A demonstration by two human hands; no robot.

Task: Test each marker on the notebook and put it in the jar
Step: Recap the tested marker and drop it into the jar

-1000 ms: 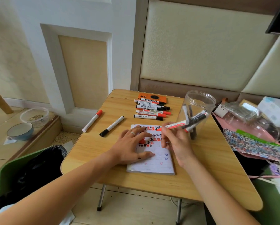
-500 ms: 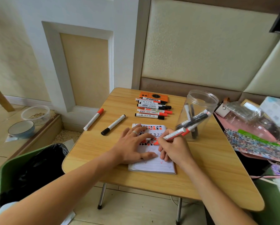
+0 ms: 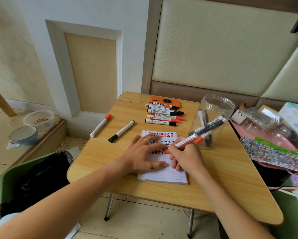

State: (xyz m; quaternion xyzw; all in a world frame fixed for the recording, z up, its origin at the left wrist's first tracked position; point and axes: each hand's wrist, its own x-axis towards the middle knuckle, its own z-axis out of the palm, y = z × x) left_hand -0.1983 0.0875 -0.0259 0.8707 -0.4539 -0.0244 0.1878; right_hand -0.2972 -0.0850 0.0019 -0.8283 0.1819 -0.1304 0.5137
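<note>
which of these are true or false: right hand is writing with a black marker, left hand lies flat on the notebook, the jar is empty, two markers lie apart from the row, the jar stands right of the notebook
1. The right hand writes with a black marker. False: the right hand grips a red marker, its tip down at the notebook.
2. The left hand lies flat on the notebook. True: the left hand rests on the page with fingers spread.
3. The jar is empty. False: the jar already holds several markers.
4. Two markers lie apart from the row. True: a red-capped marker and a black-capped marker lie left of the row of markers.
5. The jar stands right of the notebook. True.
</note>
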